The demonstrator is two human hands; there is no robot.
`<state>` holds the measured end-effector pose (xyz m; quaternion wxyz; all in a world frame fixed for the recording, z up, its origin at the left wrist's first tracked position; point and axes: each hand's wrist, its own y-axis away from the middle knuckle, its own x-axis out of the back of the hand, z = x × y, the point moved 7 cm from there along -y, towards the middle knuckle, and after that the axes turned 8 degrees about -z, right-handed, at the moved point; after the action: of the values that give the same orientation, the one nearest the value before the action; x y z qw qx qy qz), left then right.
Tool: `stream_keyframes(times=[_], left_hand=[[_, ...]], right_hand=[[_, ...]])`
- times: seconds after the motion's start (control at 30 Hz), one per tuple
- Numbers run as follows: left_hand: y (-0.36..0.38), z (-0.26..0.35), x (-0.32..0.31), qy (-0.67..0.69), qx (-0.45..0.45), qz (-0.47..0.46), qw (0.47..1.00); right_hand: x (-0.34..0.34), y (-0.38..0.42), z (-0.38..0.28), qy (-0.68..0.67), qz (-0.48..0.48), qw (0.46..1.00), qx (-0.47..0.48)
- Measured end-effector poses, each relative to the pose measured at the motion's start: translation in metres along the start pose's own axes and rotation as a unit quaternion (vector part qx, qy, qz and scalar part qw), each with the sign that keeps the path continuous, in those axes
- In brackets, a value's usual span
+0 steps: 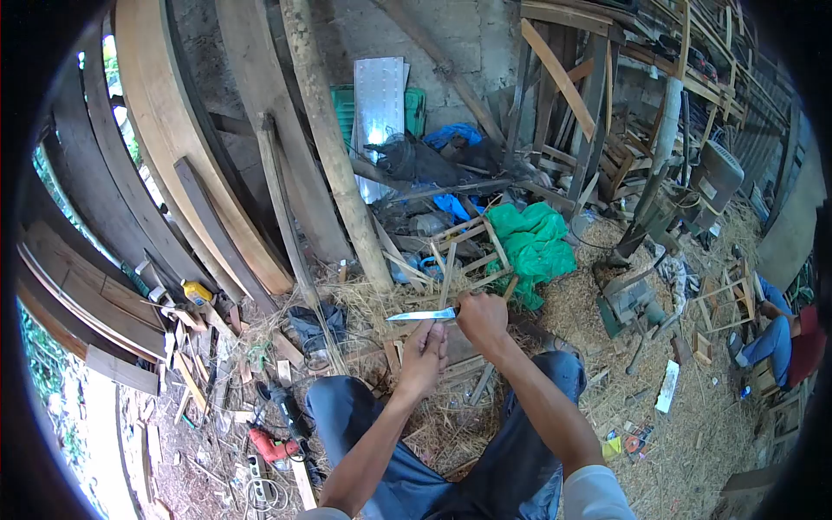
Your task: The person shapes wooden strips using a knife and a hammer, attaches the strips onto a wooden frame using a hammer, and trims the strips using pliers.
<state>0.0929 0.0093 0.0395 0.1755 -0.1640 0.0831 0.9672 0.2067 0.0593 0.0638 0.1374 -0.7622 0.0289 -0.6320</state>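
Observation:
My right hand [484, 321] is closed around the handle of a knife [418, 315], and its fingers hide most of that handle. The bright blade points left, roughly level, across the top of my left hand [422, 357]. The left fingers are closed, thumb up near the blade. A thin wooden strip [448, 270] rises behind the blade in line with my left fist and seems to be held there; its lower end is hidden. Both hands are above and between my bent knees.
Straw and wood scraps cover the ground. A red power tool [273, 444] lies at lower left, near a yellow bottle [197, 292]. Ahead are a leaning pole [334, 147] and green sheeting [530, 247]. A machine [630, 299] and a seated person [784, 338] are right.

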Motion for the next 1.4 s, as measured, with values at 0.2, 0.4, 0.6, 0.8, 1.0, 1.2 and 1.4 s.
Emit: stream_keyframes(times=[0.2,0.4,0.6,0.8,1.0,1.2,1.4], left_hand=[[0.033,0.004,-0.004,0.014,0.007,0.004,1.0],[0.033,0.016,0.029,0.082,-0.027,0.014,0.996],[0.02,0.004,0.02,0.041,-0.004,0.029,0.999],[0.03,-0.004,-0.009,-0.084,-0.04,0.024,0.995],[0.025,-0.006,0.002,-0.191,-0.087,0.059,0.976],[0.043,0.003,-0.014,-0.019,0.023,0.064,0.998],[0.096,0.026,-0.01,-0.035,0.051,0.019,0.998]], right_hand=[[0.0,-0.025,0.083,-0.009,0.017,0.979,-0.204],[0.004,-0.013,0.084,-0.078,0.052,0.981,-0.17],[0.016,0.021,-0.01,-0.126,0.035,0.991,0.021],[-0.007,0.0,0.026,-0.067,-0.028,0.993,-0.096],[0.009,0.021,-0.003,-0.054,-0.02,0.998,0.001],[-0.011,0.003,0.016,-0.031,-0.011,0.999,-0.014],[0.0,-0.02,0.13,-0.025,0.009,0.965,-0.26]])
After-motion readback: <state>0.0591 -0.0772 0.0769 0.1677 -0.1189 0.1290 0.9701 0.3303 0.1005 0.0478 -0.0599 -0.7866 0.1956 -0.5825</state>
